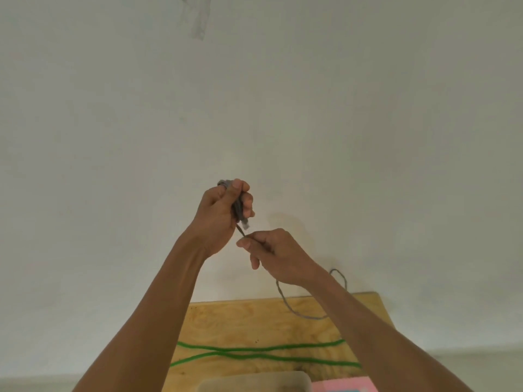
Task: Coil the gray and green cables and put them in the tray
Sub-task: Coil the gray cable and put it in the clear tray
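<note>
— Nearest, at the bottom edge: a pale tray (252,381), only its rim showing, nothing visibly in it; a pink thing (343,384) just beside it.

— And the cables?

— Green cable (263,352) lying uncoiled in two long crossing strands over the wooden table (243,321), just beyond the tray. Not yet touched, by the look of it.

— Gray one?

— Gray cable (239,206) partly wound. Left hand (219,215) raised, fingers and thumb curled tight round a small bundle of loops. Right hand (273,251) just below, pinching the strand that leads out of the bundle between thumb and fingertip. From there a loose tail drops behind the right wrist, curves down onto the table's far part and loops back up past the forearm.

— So roughly where in the job?

— Probably under halfway — gray coil in progress with some slack left to gather, green coil wholly ahead, neither in the tray.

— Surroundings?

— Light plywood top, a few dark specks, pushed against a plain white wall (368,137). Strip of tape (199,17) stuck high on the wall. Strip of pale floor on either side below.
</note>
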`<state>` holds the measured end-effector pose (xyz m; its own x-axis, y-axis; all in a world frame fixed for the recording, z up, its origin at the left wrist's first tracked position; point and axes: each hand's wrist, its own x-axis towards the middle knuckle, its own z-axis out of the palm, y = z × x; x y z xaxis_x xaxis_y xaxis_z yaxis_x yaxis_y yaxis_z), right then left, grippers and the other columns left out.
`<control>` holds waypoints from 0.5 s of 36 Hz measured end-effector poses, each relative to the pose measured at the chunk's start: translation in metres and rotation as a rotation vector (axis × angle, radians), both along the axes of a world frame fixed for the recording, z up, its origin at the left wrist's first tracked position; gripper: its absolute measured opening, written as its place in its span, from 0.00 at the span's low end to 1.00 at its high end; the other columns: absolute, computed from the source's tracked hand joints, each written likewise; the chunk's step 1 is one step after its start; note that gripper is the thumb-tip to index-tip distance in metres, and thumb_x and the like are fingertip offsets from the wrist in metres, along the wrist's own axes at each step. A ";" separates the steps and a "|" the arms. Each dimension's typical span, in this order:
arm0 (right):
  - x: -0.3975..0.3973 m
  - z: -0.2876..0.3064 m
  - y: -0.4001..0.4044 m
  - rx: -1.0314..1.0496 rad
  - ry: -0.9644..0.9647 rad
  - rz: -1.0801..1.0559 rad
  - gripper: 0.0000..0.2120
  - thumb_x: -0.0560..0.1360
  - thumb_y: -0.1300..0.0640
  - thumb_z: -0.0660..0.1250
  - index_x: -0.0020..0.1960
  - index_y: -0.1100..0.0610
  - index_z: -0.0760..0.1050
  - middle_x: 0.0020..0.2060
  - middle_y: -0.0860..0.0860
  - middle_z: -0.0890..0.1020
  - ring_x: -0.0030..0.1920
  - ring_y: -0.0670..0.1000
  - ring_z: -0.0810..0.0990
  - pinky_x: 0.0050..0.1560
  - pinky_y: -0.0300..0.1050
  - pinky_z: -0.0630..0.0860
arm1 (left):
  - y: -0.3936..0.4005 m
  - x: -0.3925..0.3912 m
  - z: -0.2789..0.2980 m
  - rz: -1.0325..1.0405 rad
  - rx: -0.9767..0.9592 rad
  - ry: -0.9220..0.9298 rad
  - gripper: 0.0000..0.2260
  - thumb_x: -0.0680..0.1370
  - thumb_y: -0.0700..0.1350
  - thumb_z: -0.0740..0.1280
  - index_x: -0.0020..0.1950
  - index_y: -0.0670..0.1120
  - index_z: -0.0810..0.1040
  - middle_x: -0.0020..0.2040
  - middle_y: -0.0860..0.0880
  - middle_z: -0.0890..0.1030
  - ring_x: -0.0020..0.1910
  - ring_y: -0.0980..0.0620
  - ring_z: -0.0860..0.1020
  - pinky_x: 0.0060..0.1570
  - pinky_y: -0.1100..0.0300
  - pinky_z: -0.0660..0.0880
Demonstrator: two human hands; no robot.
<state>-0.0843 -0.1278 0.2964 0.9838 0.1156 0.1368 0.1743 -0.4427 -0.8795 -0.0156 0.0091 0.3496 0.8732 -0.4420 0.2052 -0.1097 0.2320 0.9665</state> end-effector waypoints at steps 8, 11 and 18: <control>-0.005 0.046 -0.022 -0.255 -0.201 0.037 0.07 0.75 0.59 0.68 0.49 0.54 0.84 0.33 0.44 0.84 0.35 0.49 0.84 0.41 0.45 0.81 | 0.011 0.003 -0.010 0.082 0.496 -0.318 0.13 0.85 0.42 0.57 0.49 0.38 0.78 0.37 0.45 0.82 0.33 0.55 0.80 0.38 0.65 0.75; 0.005 0.072 -0.031 -0.261 -0.253 0.087 0.07 0.74 0.62 0.69 0.48 0.54 0.85 0.35 0.44 0.85 0.37 0.50 0.84 0.41 0.45 0.80 | 0.009 -0.005 -0.013 -0.040 0.522 -0.257 0.19 0.86 0.44 0.54 0.45 0.35 0.77 0.34 0.44 0.80 0.32 0.52 0.78 0.38 0.60 0.74; 0.030 0.090 -0.052 0.140 -0.219 0.052 0.09 0.69 0.60 0.79 0.46 0.61 0.83 0.36 0.54 0.84 0.34 0.47 0.78 0.33 0.39 0.70 | -0.005 -0.029 -0.007 -0.326 0.020 0.217 0.28 0.85 0.58 0.48 0.43 0.41 0.77 0.23 0.45 0.69 0.24 0.49 0.66 0.34 0.55 0.71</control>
<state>-0.0544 -0.1798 0.3860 0.9223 0.1299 0.3641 0.3865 -0.3053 -0.8703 -0.0445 0.0044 0.3425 0.7086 -0.7053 0.0192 0.1745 0.2016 0.9638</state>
